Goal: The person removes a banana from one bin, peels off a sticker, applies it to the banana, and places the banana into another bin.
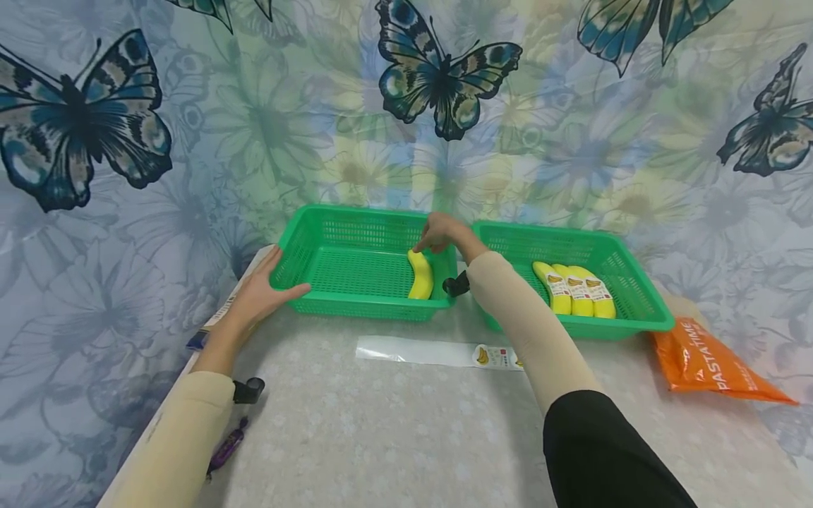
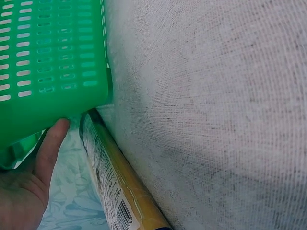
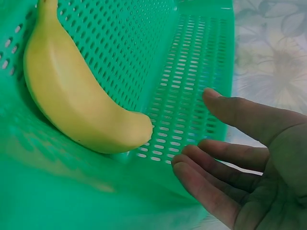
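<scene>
A plain yellow banana (image 1: 420, 275) lies near the right end of the left green basket (image 1: 356, 308). Just beyond its far tip is my right hand (image 1: 440, 233); in the right wrist view the fingers are loosely bent, holding nothing, with a gap between fingertips and banana (image 3: 81, 96). My left hand (image 1: 262, 288) rests against the same basket's near left corner, thumb and fingers spread. Seen from the left wrist, the thumb (image 2: 53, 148) lies along the green wall.
The right green basket (image 1: 635, 326) holds several labelled bananas (image 1: 574, 289). A label strip (image 1: 419, 351) lies in front, partly behind my right sleeve. An orange bag (image 1: 714, 360) sits at right, a purple wrapped item (image 1: 227, 448) at left. A long printed package (image 2: 117, 177) lies beside the left basket.
</scene>
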{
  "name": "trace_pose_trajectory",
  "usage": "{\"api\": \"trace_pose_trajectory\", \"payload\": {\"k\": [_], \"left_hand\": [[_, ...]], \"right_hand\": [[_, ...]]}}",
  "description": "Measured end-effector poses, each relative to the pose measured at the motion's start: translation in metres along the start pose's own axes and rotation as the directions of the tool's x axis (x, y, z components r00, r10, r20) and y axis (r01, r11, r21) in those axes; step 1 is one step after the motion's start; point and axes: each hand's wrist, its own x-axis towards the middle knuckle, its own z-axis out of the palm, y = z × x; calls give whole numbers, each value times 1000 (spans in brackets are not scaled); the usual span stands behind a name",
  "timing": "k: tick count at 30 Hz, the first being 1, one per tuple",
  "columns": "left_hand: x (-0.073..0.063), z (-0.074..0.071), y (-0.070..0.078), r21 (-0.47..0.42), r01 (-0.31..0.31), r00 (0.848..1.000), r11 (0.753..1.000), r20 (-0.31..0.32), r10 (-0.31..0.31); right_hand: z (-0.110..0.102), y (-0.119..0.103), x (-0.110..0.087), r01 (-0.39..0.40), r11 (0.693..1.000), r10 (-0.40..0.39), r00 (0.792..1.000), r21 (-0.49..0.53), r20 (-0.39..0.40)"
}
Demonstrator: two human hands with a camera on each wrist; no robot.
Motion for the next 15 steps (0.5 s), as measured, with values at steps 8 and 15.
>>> {"api": "trace_pose_trajectory", "payload": {"k": [8, 15], "left_hand": [[-1, 1, -2, 3, 4, 1000, 1000, -25, -4], [-1, 2, -2, 9, 15, 999, 1000, -35, -15]], "right_hand": [[6, -3, 21, -21, 999, 21, 1000, -46, -4], [20, -6, 33, -91, 993, 92, 996, -75, 15]]}}
